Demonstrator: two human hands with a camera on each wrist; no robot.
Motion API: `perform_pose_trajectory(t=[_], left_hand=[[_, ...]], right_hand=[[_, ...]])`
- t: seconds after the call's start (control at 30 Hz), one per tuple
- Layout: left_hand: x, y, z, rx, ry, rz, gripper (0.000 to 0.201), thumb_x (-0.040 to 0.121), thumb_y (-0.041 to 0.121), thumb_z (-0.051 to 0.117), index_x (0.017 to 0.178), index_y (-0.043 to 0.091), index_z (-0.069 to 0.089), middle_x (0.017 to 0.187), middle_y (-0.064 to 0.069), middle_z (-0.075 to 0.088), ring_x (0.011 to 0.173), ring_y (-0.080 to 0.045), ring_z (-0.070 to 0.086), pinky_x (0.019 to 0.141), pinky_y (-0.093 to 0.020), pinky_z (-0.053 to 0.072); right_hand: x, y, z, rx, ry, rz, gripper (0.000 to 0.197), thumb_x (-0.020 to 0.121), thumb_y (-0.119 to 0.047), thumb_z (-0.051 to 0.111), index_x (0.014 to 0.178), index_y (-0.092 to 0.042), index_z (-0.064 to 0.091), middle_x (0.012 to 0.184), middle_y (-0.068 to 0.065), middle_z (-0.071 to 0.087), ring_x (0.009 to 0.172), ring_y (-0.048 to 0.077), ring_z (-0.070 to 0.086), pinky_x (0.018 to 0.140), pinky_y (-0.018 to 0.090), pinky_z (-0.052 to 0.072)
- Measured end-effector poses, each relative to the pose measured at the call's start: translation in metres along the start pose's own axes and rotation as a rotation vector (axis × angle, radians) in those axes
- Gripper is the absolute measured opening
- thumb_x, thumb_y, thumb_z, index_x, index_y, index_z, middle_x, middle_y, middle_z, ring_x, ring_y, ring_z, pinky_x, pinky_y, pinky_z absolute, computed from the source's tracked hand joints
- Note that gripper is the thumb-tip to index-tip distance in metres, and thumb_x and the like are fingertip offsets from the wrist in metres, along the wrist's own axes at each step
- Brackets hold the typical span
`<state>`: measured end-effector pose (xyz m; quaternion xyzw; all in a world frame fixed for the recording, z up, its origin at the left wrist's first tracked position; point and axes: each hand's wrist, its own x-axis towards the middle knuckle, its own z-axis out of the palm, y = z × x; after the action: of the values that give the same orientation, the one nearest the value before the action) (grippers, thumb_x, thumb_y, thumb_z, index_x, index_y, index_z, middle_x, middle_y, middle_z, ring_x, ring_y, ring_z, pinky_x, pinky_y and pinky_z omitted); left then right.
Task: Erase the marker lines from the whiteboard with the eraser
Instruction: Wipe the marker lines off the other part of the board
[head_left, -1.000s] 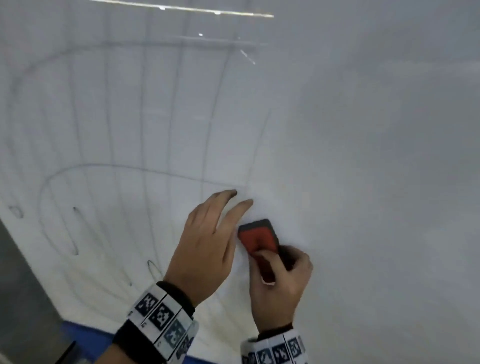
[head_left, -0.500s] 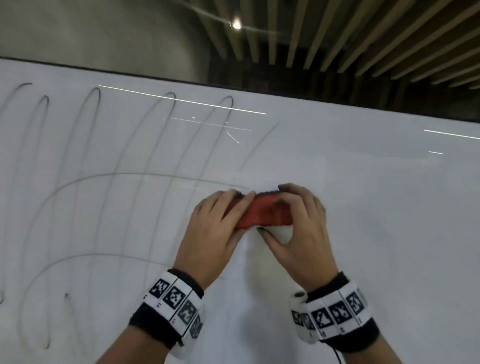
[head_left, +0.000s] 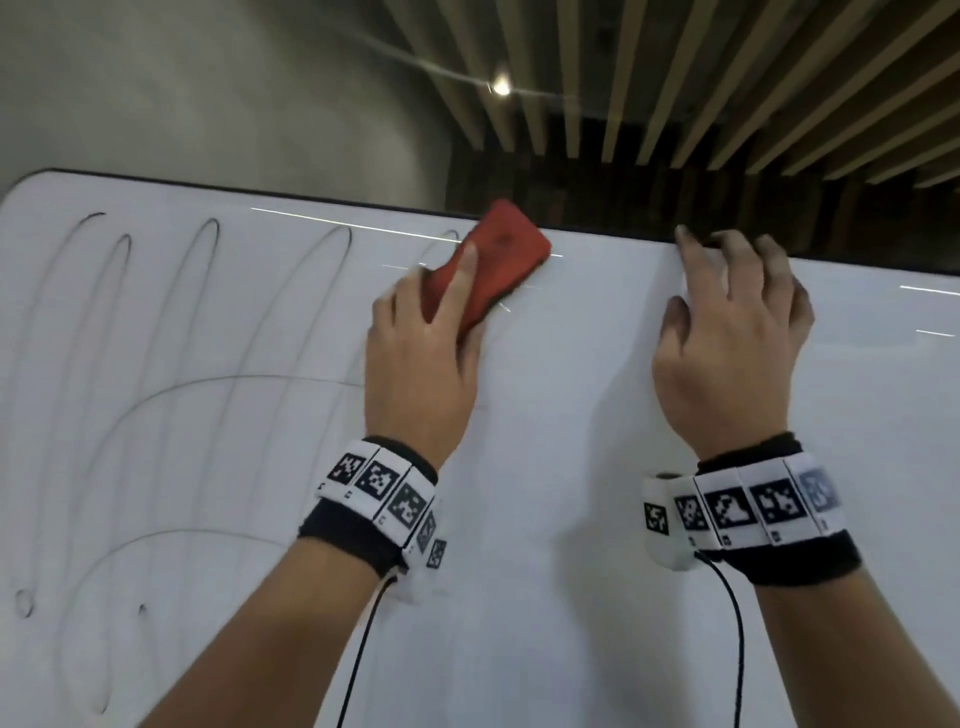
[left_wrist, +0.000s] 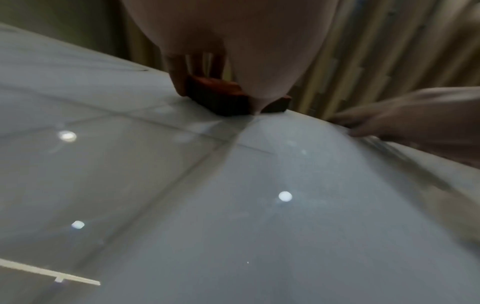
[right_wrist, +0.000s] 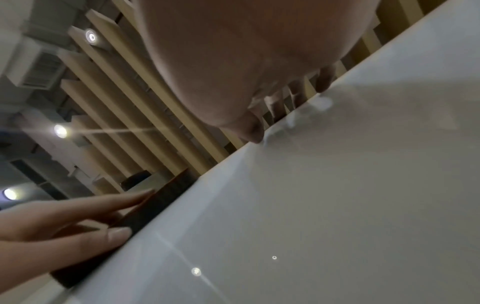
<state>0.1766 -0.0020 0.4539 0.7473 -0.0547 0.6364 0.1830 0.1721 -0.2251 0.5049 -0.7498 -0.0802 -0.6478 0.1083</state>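
The whiteboard (head_left: 571, 519) fills the head view, with looping grey marker lines (head_left: 208, 291) over its left half. My left hand (head_left: 415, 358) grips the red eraser (head_left: 493, 260) and presses it flat on the board just under the top edge, at the right end of the lines. In the left wrist view the eraser (left_wrist: 221, 100) shows between thumb and fingers. My right hand (head_left: 727, 332) is off to the right, with its fingers hooked over the board's top edge and its thumb (right_wrist: 252, 129) on the board's face.
The board's dark top rim (head_left: 857, 265) runs across the head view. Above it are a grey wall (head_left: 208, 93), wooden ceiling slats (head_left: 675, 78) and a lamp (head_left: 501, 87). Black cables (head_left: 737, 649) hang from both wristbands. No lines show on the board's right half.
The eraser went from my right hand into my left. Both hands rose to the board's top edge, and the right hand moved away to the right and took hold of the rim.
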Motion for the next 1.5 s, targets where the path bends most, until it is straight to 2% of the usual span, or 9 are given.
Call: perform_pose_trajectory(t=[0.07, 0.23, 0.43, 0.63, 0.83, 1.0, 1.2, 1.37, 1.5], left_hand=[[-0.01, 0.006, 0.003, -0.009, 0.034, -0.059, 0.056, 0.102, 0.031, 0.052, 0.156, 0.026, 0.035, 0.139, -0.017, 0.046, 0.117, -0.036, 0.046, 0.103, -0.048, 0.045], [-0.034, -0.001, -0.003, 0.086, -0.051, 0.28, 0.055, 0.1, 0.033, 0.057, 0.152, 0.024, 0.043, 0.131, -0.017, 0.053, 0.11, -0.036, 0.05, 0.091, -0.048, 0.046], [0.012, -0.043, -0.014, 0.06, 0.08, -0.214, 0.059, 0.098, 0.032, 0.056, 0.154, 0.021, 0.039, 0.124, -0.019, 0.051, 0.104, -0.038, 0.049, 0.097, -0.046, 0.044], [-0.038, -0.008, -0.013, 0.111, -0.096, 0.229, 0.056, 0.099, 0.033, 0.057, 0.153, 0.027, 0.041, 0.132, -0.013, 0.053, 0.109, -0.033, 0.051, 0.092, -0.046, 0.046], [0.019, -0.057, -0.027, 0.088, 0.031, -0.263, 0.063, 0.098, 0.031, 0.056, 0.157, 0.024, 0.033, 0.124, -0.02, 0.05, 0.099, -0.039, 0.051, 0.094, -0.045, 0.043], [-0.025, -0.013, -0.019, 0.073, -0.119, 0.124, 0.061, 0.097, 0.03, 0.058, 0.154, 0.028, 0.038, 0.131, -0.014, 0.051, 0.106, -0.034, 0.049, 0.093, -0.047, 0.047], [0.005, -0.038, -0.024, 0.05, -0.02, -0.162, 0.062, 0.098, 0.026, 0.057, 0.156, 0.027, 0.034, 0.131, -0.018, 0.048, 0.105, -0.037, 0.047, 0.098, -0.047, 0.046], [-0.086, -0.007, -0.009, 0.048, -0.17, 0.206, 0.055, 0.1, 0.032, 0.056, 0.152, 0.025, 0.042, 0.122, -0.016, 0.055, 0.093, -0.033, 0.048, 0.084, -0.047, 0.049], [-0.113, -0.027, -0.011, 0.113, -0.214, 0.322, 0.054, 0.098, 0.036, 0.059, 0.15, 0.026, 0.046, 0.119, -0.015, 0.058, 0.087, -0.032, 0.05, 0.074, -0.046, 0.05]], right_hand=[[0.0, 0.0, -0.001, -0.002, 0.001, 0.0, 0.056, 0.097, -0.02, 0.047, 0.152, -0.023, 0.041, 0.152, 0.009, 0.043, 0.148, 0.033, 0.029, 0.119, 0.051, 0.021], [-0.001, -0.003, -0.005, 0.054, -0.032, 0.018, 0.059, 0.095, -0.021, 0.05, 0.153, -0.022, 0.04, 0.155, 0.009, 0.039, 0.151, 0.034, 0.024, 0.122, 0.051, 0.017], [-0.001, -0.005, -0.006, 0.061, -0.072, 0.033, 0.063, 0.094, -0.029, 0.054, 0.154, -0.019, 0.037, 0.157, 0.012, 0.036, 0.153, 0.037, 0.019, 0.124, 0.054, 0.014], [-0.003, -0.009, -0.005, 0.074, -0.055, 0.045, 0.064, 0.093, -0.029, 0.055, 0.153, -0.018, 0.037, 0.156, 0.013, 0.036, 0.152, 0.037, 0.019, 0.124, 0.054, 0.014], [-0.003, -0.01, -0.005, 0.096, -0.053, 0.054, 0.063, 0.093, -0.03, 0.055, 0.153, -0.018, 0.038, 0.156, 0.014, 0.036, 0.153, 0.038, 0.019, 0.124, 0.055, 0.013], [-0.003, -0.01, -0.003, 0.102, -0.042, 0.059, 0.063, 0.092, -0.031, 0.055, 0.152, -0.017, 0.039, 0.156, 0.014, 0.036, 0.153, 0.038, 0.018, 0.125, 0.054, 0.012], [-0.003, -0.01, -0.003, 0.105, -0.055, 0.055, 0.064, 0.092, -0.033, 0.054, 0.152, -0.017, 0.038, 0.156, 0.014, 0.035, 0.153, 0.038, 0.017, 0.125, 0.055, 0.011], [-0.003, -0.007, -0.003, 0.099, -0.069, 0.034, 0.069, 0.092, -0.041, 0.056, 0.154, -0.018, 0.036, 0.159, 0.014, 0.032, 0.154, 0.038, 0.015, 0.125, 0.054, 0.009], [-0.005, -0.005, -0.003, 0.022, -0.128, -0.014, 0.077, 0.093, -0.05, 0.052, 0.158, -0.018, 0.026, 0.162, 0.016, 0.025, 0.155, 0.04, 0.01, 0.125, 0.056, 0.008]])
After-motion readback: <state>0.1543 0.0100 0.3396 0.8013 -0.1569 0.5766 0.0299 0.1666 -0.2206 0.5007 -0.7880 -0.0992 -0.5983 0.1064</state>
